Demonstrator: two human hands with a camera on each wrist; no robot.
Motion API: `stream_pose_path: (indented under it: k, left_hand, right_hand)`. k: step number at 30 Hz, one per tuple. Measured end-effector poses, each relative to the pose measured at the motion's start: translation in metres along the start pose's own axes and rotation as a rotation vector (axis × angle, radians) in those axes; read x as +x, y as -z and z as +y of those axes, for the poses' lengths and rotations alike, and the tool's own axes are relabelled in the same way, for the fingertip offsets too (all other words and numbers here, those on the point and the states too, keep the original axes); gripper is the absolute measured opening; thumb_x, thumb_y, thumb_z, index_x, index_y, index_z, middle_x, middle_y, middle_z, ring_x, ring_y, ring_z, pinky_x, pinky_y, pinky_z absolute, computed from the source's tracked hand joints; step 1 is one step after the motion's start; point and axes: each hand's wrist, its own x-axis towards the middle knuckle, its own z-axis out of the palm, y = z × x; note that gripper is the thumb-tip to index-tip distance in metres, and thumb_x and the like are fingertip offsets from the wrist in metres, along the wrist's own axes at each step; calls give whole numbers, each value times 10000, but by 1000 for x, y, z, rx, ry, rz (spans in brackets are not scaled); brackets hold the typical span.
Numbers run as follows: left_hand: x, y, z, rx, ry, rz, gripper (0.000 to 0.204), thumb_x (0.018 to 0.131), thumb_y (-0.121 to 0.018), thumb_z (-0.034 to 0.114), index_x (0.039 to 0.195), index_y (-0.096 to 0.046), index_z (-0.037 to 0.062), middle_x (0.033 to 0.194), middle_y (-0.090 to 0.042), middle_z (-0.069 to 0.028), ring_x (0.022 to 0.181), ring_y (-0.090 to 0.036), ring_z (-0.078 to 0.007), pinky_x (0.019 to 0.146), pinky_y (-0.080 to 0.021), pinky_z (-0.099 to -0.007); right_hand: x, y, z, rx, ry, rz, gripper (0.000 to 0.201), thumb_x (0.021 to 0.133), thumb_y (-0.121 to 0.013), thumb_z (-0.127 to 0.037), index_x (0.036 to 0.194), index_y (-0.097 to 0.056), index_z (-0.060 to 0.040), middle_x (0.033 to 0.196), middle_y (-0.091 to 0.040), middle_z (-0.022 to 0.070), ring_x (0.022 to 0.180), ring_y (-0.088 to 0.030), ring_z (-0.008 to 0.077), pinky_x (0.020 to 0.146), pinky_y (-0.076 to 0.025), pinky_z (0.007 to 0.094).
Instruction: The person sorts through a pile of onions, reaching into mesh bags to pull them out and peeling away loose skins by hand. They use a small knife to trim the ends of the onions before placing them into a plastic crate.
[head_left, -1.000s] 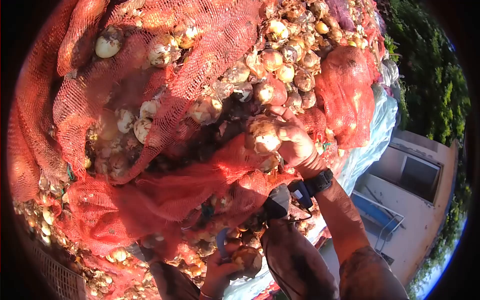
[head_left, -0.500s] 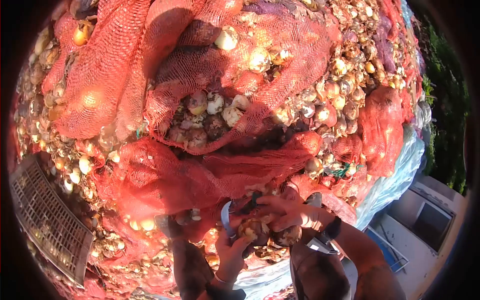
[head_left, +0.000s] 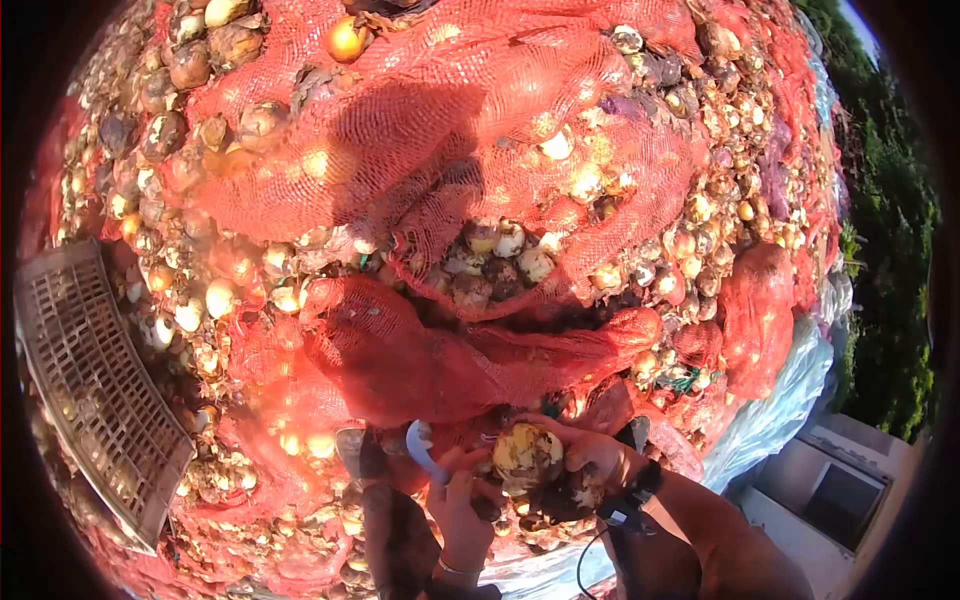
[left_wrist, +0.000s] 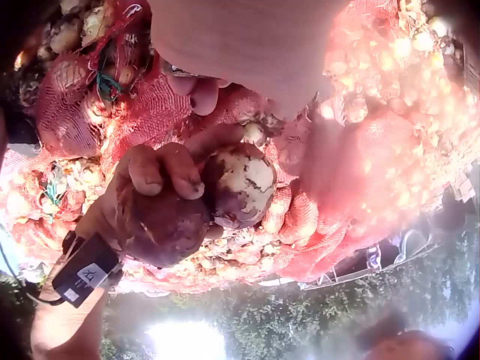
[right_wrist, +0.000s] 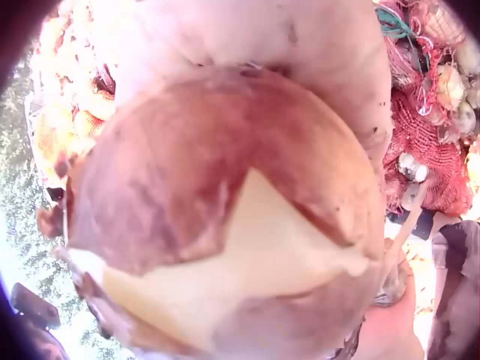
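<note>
In the head view my right hand [head_left: 603,455] holds two onions. One is a partly peeled onion [head_left: 527,455] with pale flesh showing; just below it is a darker onion [head_left: 580,492]. In the left wrist view, some of the right hand's fingers curl over the brown-skinned onion [left_wrist: 166,225], while another finger runs behind the onion with a pale patch [left_wrist: 244,184]. Close by on the left, my left hand [head_left: 465,520] grips a knife with a curved blade [head_left: 422,452], its handle hidden in the fist. A torn-skinned onion [right_wrist: 217,225] fills the right wrist view.
Red mesh sacks [head_left: 400,350] and loose onions [head_left: 185,315] are heaped all around. A plastic crate [head_left: 100,380] lies tilted at the left. Clear plastic sheeting [head_left: 775,390] hangs over the heap's right edge, with a building [head_left: 825,480] beyond.
My right hand has come down from the heap with an onion to beside the left hand. It now holds the left hand's onion too. The head view has shifted, showing the crate.
</note>
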Motion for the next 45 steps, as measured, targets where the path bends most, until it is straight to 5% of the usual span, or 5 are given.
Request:
stream_pose_path:
  k: [18,27,29,36,45]
  left_hand:
    - [29,16,58,-422,94,206,203,955,-654,221,1106,-612,93,901,-687,-110,545,-624,-200,445,-503,-335]
    - [19,7,22,-122,188,201,218,984,-634,273,1098,-618,88,849,-687,-65,569,-646,-183,450,-505,-308]
    - [11,-3,19,-163,258,207,198,991,-620,266,1085,-619,92,811,-679,-60,562,-634,-177,444,-497,-299]
    - [3,-18,-26,237,383,308,270,958,-649,309,1106,-581,94,778,-669,-89,468,-585,-190,405,-489,-318]
    - [6,-19,-70,340,497,369,230,952,-635,241,1120,-559,103,773,-646,-112,439,-571,-199,357,-440,-331]
  right_hand:
    - [274,-517,19,-554,158,-777,574,1016,-560,-277,1501,-337,-66,1360,-531,123,1144,-625,384,883,-555,576]
    - [180,-112,-70,-851,198,581,455,937,-663,-201,1341,-531,-37,1144,-656,48,1103,-642,207,899,-532,393]
    - [129,26,-73,-877,454,466,440,906,-691,-175,1310,-568,-51,1129,-670,54,1089,-627,192,931,-498,352]
    - [-8,88,-194,-1671,540,1538,776,763,-815,-289,1398,-468,-9,1331,-528,261,1246,-513,396,1050,-428,442]
    - [65,85,-306,-1208,354,1818,1083,700,-845,-405,1536,-221,-115,1585,-80,300,1391,-325,504,1136,-363,504]
